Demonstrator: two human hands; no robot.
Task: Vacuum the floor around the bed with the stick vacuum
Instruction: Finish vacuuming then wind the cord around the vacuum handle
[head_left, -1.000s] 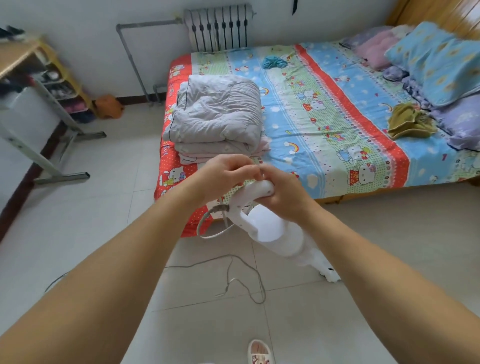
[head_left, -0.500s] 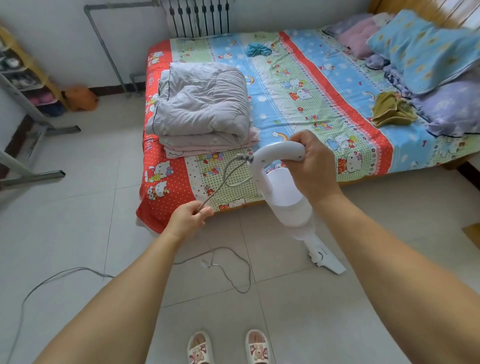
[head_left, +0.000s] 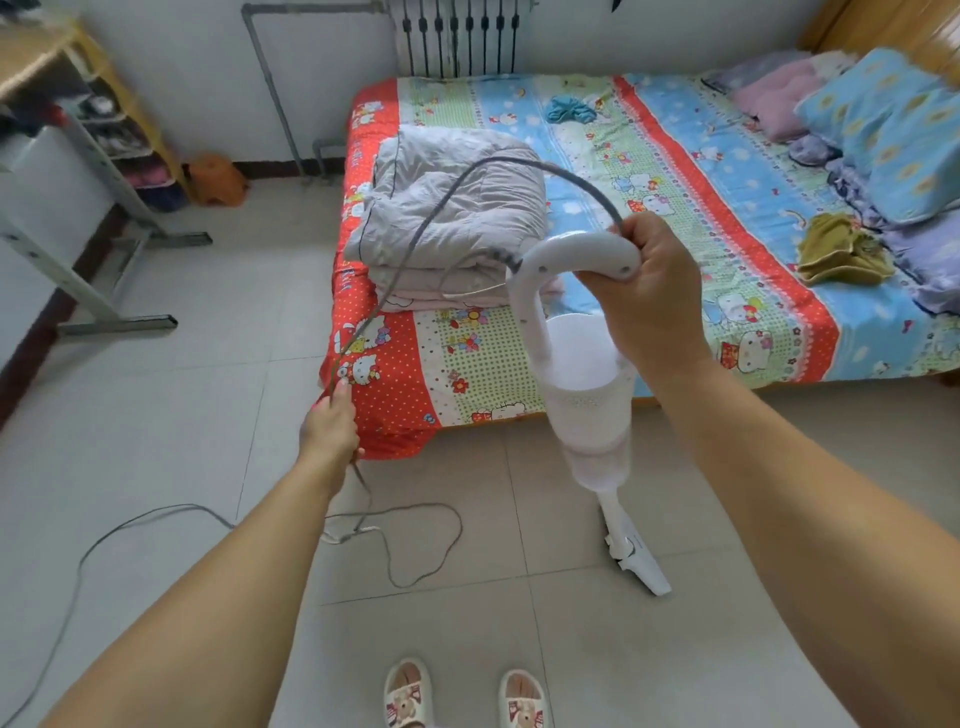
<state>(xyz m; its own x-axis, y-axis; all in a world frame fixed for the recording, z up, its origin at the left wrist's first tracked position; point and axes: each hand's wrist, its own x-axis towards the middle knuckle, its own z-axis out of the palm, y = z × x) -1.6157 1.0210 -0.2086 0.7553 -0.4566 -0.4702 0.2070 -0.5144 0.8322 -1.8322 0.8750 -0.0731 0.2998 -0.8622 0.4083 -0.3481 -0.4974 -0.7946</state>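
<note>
Cord-clearing step: right hand grips stick vacuum handle; left hand pinches cord. Next: sweep nozzle along bed.

Right hand grips vacuum; left hand holds cord.

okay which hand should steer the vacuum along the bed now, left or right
Right. The right hand already grips the stick vacuum by its handle, nozzle on the floor beside the bed. The left hand holds the power cord out to the side.
</note>
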